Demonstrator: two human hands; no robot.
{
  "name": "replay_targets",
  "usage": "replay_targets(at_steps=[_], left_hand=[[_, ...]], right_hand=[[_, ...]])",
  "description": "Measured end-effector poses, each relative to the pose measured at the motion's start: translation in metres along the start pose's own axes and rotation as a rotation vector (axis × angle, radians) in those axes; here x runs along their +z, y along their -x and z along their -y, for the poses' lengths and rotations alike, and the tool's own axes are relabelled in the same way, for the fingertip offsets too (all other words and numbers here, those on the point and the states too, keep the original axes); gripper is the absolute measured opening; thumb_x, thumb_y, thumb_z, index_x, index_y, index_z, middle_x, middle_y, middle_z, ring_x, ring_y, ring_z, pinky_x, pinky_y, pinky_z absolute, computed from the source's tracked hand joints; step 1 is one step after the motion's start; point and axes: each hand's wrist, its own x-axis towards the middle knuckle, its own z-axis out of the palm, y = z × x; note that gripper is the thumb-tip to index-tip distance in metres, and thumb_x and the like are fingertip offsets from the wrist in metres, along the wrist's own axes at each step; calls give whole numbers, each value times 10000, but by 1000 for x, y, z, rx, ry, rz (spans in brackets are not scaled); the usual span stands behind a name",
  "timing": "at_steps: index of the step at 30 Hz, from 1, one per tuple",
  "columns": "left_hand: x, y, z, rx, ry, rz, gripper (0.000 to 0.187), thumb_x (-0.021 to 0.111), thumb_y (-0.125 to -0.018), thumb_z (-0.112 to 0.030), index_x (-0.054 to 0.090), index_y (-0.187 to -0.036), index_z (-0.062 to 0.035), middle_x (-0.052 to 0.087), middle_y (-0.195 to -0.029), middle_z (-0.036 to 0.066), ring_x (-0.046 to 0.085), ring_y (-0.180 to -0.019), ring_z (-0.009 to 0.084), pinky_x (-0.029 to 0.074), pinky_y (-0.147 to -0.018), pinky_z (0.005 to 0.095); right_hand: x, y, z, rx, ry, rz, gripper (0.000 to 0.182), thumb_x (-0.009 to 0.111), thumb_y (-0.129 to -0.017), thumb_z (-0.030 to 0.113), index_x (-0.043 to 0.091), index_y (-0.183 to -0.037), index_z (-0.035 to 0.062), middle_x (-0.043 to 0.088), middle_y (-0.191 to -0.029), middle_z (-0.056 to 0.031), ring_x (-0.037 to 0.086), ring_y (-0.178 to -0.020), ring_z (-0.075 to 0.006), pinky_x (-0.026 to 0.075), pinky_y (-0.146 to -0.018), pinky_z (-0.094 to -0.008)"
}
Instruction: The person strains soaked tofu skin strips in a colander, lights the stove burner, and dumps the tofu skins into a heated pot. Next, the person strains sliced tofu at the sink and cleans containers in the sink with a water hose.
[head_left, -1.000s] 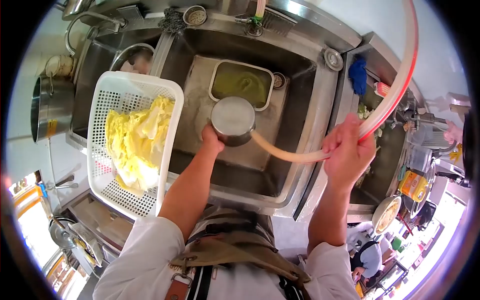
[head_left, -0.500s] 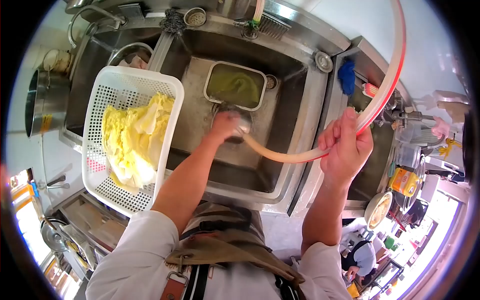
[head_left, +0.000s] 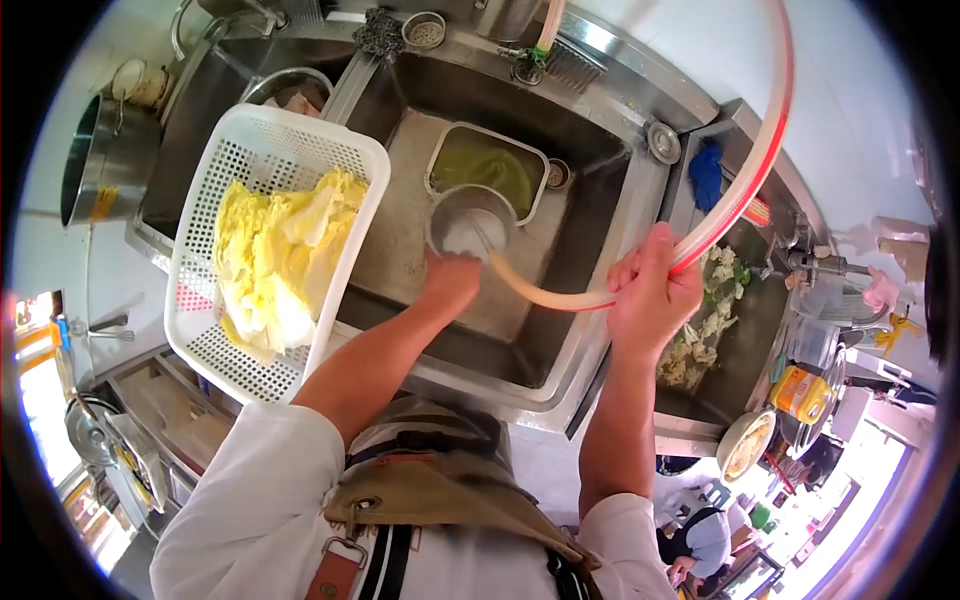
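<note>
My left hand (head_left: 455, 278) grips the near rim of a round metal pot (head_left: 436, 222) inside the middle sink. Water pours into the pot from the end of a clear hose with a red stripe (head_left: 545, 297). Wrapped around the hose further up is my right hand (head_left: 655, 292), held over the sink's right edge. Behind the pot, a rectangular metal tray (head_left: 497, 143) holds greenish liquid. Left of my left arm, a white perforated basket (head_left: 372, 190) contains yellow cabbage leaves (head_left: 285, 265).
The steel sink (head_left: 590, 230) has a drain strainer beside the tray. Cut vegetable pieces (head_left: 705, 330) lie in the right sink, near a blue cloth (head_left: 706, 175). A metal bowl (head_left: 290, 88) sits in the left sink. Another person (head_left: 700, 540) is in the background at lower right.
The pot has come upright and its inside now shows, with hose water running in. My right hand has shifted left and slightly down with the hose. The whole view has also turned somewhat.
</note>
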Motion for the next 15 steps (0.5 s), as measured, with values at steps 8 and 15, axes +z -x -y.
replay_targets(at_steps=[8, 15], left_hand=[[13, 16, 11, -63, 124, -233, 162, 494, -827, -159, 647, -858, -120, 621, -886, 66, 610, -855, 259, 375, -876, 597], [21, 1, 14, -393, 665, -225, 349, 402, -955, -339, 599, -932, -52, 625, -784, 142, 610, -789, 362, 482, -675, 533]], right_hand=[[5, 9, 9, 27, -1, 72, 219, 521, -955, 155, 466, -775, 41, 392, -567, -3, 377, -431, -87, 342, -394, -245], [-4, -2, 25, 11, -1, 49, 263, 521, -953, 147, 450, -724, 40, 400, -542, -6, 382, -418, -81, 332, -383, -242]])
